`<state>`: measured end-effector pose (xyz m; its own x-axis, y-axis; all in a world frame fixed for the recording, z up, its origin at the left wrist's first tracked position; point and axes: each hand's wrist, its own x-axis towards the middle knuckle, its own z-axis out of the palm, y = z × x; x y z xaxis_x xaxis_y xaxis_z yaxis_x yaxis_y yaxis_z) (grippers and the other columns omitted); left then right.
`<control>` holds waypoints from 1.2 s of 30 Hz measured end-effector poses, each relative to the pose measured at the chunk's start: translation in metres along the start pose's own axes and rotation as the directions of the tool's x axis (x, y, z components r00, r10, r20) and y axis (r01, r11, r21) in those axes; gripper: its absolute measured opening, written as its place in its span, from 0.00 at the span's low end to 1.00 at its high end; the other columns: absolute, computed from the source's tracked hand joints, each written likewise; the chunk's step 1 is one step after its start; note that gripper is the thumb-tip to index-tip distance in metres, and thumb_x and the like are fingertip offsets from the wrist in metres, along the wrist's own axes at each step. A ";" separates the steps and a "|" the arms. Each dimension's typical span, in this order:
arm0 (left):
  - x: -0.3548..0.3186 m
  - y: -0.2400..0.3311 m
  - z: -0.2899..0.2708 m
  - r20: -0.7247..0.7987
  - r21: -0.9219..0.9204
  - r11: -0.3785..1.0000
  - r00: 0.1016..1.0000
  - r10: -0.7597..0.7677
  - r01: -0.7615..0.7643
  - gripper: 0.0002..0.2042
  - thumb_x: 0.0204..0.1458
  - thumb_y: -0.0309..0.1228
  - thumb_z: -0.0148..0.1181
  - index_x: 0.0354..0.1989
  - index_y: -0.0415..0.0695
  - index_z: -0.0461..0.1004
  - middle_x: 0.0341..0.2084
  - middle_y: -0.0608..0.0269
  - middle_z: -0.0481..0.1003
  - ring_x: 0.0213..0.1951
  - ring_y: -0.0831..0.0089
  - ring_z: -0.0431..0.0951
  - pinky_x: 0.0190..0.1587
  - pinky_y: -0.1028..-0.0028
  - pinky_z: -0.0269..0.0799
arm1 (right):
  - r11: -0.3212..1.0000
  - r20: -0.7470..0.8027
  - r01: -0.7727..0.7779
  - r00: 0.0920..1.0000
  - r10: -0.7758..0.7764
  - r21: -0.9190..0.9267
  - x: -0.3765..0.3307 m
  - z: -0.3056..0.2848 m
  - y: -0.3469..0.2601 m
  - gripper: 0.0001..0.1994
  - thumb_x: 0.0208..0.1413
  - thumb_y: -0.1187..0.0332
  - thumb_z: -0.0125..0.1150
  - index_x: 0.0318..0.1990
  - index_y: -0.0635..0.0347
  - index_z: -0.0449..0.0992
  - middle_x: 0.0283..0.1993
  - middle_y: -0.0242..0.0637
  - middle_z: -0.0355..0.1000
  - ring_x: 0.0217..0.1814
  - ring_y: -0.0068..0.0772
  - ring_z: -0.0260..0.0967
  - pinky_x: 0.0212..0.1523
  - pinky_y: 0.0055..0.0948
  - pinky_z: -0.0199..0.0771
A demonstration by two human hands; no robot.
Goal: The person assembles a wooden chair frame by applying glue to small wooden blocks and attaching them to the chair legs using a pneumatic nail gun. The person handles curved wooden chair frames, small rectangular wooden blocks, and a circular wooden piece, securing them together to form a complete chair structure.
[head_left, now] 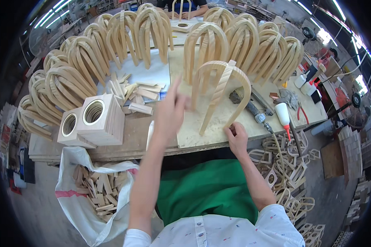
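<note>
Pale wooden crossed-arch frame [218, 92] is apparently being steadied, right hand [237, 139] pinching its right foot, left hand [172, 113] seemingly empty, next needing firm hold.

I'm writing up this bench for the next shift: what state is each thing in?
Arch: standing upright
Left hand: blurred, index finger extended
Right hand: curled at the arch's foot, grip unclear
Other arches: standing in rows
Holed boards: stacked
Loose strips: heaped
Sack: open, holding offcuts
Pliers: lying, handles spread
Red-tipped bottle: lying down
Tool: lying, hose attached
</note>
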<state>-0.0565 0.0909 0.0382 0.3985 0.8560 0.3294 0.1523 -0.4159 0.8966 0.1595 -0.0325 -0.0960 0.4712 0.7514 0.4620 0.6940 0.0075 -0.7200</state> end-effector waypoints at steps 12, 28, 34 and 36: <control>-0.023 -0.022 -0.047 -0.192 0.273 0.938 0.968 -0.163 0.212 0.21 0.46 0.34 0.62 0.48 0.37 0.74 0.34 0.46 0.77 0.40 0.52 0.77 0.45 0.60 0.70 | 0.995 0.055 -0.025 0.998 0.019 0.099 0.003 0.000 0.007 0.10 0.50 0.74 0.62 0.41 0.65 0.75 0.31 0.40 0.69 0.32 0.34 0.69 0.34 0.31 0.69; -0.097 -0.072 -0.034 -0.311 0.747 0.576 0.940 -0.141 0.334 0.20 0.43 0.34 0.63 0.44 0.38 0.70 0.39 0.47 0.73 0.45 0.49 0.73 0.47 0.58 0.68 | 0.991 0.062 0.014 0.998 -0.022 0.130 0.004 -0.001 0.001 0.10 0.50 0.74 0.61 0.40 0.66 0.74 0.31 0.42 0.70 0.32 0.40 0.69 0.35 0.35 0.69; -0.095 -0.074 -0.036 -0.309 0.769 0.564 0.947 -0.085 0.302 0.18 0.44 0.32 0.63 0.43 0.39 0.70 0.39 0.47 0.72 0.45 0.49 0.72 0.47 0.57 0.68 | 0.992 0.061 0.030 0.997 -0.037 0.125 0.007 0.001 0.004 0.10 0.50 0.74 0.61 0.40 0.66 0.74 0.32 0.43 0.70 0.33 0.41 0.70 0.37 0.36 0.69; -0.098 -0.076 -0.036 -0.293 0.764 0.580 0.953 -0.076 0.281 0.17 0.44 0.32 0.64 0.43 0.40 0.70 0.39 0.48 0.72 0.45 0.48 0.71 0.47 0.55 0.68 | 0.991 0.060 0.027 0.998 -0.034 0.128 0.006 0.001 0.006 0.10 0.50 0.74 0.61 0.40 0.66 0.74 0.32 0.44 0.70 0.34 0.41 0.70 0.37 0.36 0.70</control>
<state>-0.1395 0.0497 -0.0510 0.1030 0.9374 0.3325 0.8916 -0.2352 0.3868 0.1662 -0.0270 -0.0981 0.4134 0.7889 0.4547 0.6306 0.1121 -0.7680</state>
